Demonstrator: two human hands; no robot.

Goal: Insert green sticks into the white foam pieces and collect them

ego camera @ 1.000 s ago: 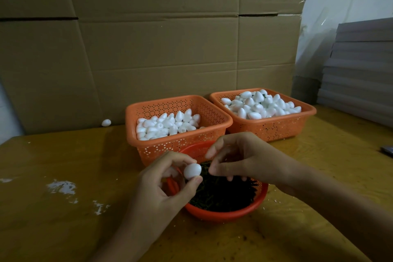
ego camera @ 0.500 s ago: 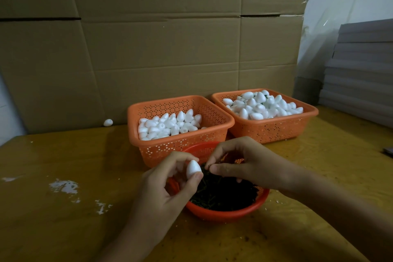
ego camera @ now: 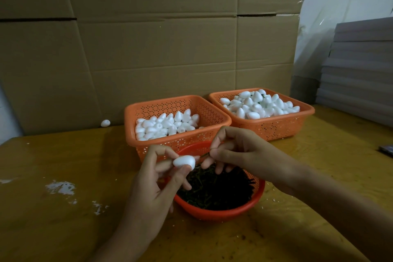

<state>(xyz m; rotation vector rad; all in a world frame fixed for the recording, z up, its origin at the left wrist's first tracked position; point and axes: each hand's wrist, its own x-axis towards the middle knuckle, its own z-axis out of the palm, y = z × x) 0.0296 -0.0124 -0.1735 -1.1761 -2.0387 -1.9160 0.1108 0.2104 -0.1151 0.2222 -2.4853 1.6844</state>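
My left hand [ego camera: 152, 183] pinches a white egg-shaped foam piece [ego camera: 184, 161] between thumb and fingers, its blunt end turned right. My right hand [ego camera: 238, 151] pinches a thin green stick [ego camera: 205, 154] just right of the foam, its tip pointing toward it. Both hands hover over a round orange bowl [ego camera: 221, 211] filled with dark green sticks [ego camera: 219, 189]. Behind it stand two orange perforated baskets: the left basket [ego camera: 148, 144] holds plain foam pieces, the right basket [ego camera: 276, 127] holds foam pieces with bits of green showing.
A stray foam piece [ego camera: 105, 123] lies at the foot of the cardboard wall [ego camera: 148, 49]. White crumbs [ego camera: 60, 187] dot the yellow-brown table [ego camera: 53, 219] at left. Grey stacked sheets [ego camera: 359, 74] stand at the right.
The left hand has turned the foam piece from upright to lying sideways and raised it slightly. The right hand lifted from the bowl with a stick pinched near the foam.
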